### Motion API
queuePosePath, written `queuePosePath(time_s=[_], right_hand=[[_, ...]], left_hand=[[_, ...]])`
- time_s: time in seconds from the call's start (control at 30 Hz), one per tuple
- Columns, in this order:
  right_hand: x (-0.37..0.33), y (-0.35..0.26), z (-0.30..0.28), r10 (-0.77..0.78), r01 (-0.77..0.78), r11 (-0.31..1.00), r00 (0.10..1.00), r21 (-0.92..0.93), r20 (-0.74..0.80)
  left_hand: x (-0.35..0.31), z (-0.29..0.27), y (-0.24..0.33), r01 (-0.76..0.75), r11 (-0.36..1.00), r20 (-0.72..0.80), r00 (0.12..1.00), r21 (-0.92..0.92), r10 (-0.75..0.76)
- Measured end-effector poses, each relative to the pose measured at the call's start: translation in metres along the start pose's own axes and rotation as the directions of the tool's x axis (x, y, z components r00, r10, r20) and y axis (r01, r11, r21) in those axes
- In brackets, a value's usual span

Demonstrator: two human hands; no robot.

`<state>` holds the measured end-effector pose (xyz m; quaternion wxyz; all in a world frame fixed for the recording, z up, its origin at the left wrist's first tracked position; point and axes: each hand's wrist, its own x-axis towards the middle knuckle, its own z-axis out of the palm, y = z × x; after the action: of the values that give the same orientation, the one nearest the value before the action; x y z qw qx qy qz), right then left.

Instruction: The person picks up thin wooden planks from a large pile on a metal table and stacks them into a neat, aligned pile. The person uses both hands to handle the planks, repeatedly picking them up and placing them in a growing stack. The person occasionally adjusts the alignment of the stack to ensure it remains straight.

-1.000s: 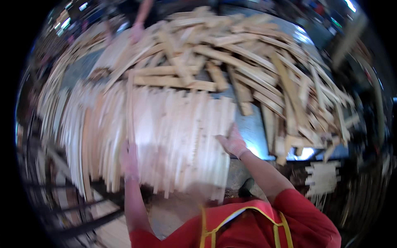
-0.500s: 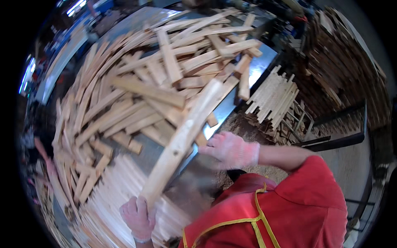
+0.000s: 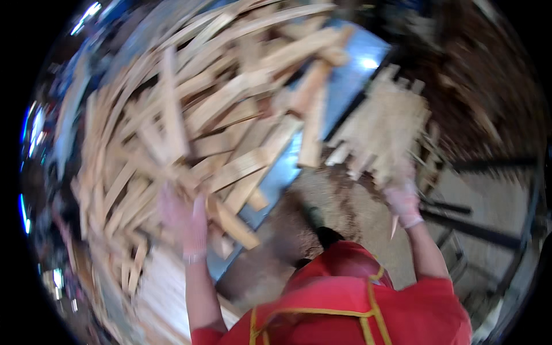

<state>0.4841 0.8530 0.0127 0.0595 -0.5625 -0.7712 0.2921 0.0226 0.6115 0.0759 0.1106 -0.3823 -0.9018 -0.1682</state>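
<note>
My left hand (image 3: 185, 221), in a pale pink work glove, is at the near edge of a heaped pile of wooden strips (image 3: 224, 118). Its thumb stands apart from the blurred fingers, and a short wooden strip (image 3: 233, 223) lies just right of it. On the right, my gloved right hand (image 3: 403, 201) is at the near end of a stack of pale wooden strips (image 3: 386, 123). Motion smears its fingers, so its grip is unclear. A thin pointed sliver shows below that hand; whether it is wood or glove I cannot tell.
The pile lies on a metal-topped table (image 3: 342, 109) whose edge runs diagonally. Pale strips (image 3: 167, 284) lie side by side at lower left. Dark metal bars (image 3: 477, 227) stand at right, below a tall timber stack (image 3: 477, 80). Sawdust covers the floor (image 3: 328, 195).
The long board held across both hands is no longer between them. My right hand has moved right to the strip stack; my left has moved up to the pile. The view has shifted.
</note>
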Motion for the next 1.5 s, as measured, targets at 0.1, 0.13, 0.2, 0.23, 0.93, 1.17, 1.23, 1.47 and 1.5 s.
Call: queuePosePath(time_s=[0.1,0.13,0.2,0.23,0.93,1.17,1.23,1.47,1.5], right_hand=[[0.050,0.184,0.037,0.432,-0.352,0.767,0.901,-0.537,0.027],[0.068,0.230,0.042,0.535,-0.365,0.701,0.837,-0.613,0.113],[0.093,0.386,0.077,0.613,-0.617,0.786,0.786,-0.034,-0.081],[0.124,0.377,0.093,0.690,-0.686,0.721,0.724,0.095,-0.010],[0.008,-0.067,0.063,-0.122,-0.101,0.650,0.964,0.754,0.234],[-0.149,-0.274,0.170,-0.581,-0.077,0.691,0.534,0.719,0.615],[-0.191,-0.319,0.210,-0.597,-0.039,0.712,0.491,0.701,0.634],[-0.246,-0.366,0.350,-0.403,-0.050,0.857,0.555,0.512,0.728],[-0.252,-0.372,0.357,-0.371,-0.115,0.852,0.558,0.511,0.743]], left_hand=[[0.039,0.026,-0.007,0.194,0.981,0.209,0.960,-0.019,-0.186],[0.037,0.033,-0.004,0.185,0.977,0.142,0.970,0.102,-0.198],[0.070,0.036,0.015,0.233,0.961,0.235,0.936,0.151,-0.263],[0.064,0.035,0.014,0.253,0.949,0.213,0.933,0.188,-0.291],[-0.142,-0.069,-0.104,0.423,-0.636,0.671,0.713,-0.645,-0.205],[-0.330,-0.106,-0.077,0.584,-0.419,0.706,0.664,-0.696,-0.248],[-0.371,-0.102,-0.063,0.617,-0.195,0.639,0.669,-0.762,-0.379],[-0.411,-0.141,-0.105,0.598,0.699,0.304,0.802,-0.393,-0.515],[-0.425,-0.148,-0.118,0.586,0.742,0.152,0.807,-0.324,-0.571]])
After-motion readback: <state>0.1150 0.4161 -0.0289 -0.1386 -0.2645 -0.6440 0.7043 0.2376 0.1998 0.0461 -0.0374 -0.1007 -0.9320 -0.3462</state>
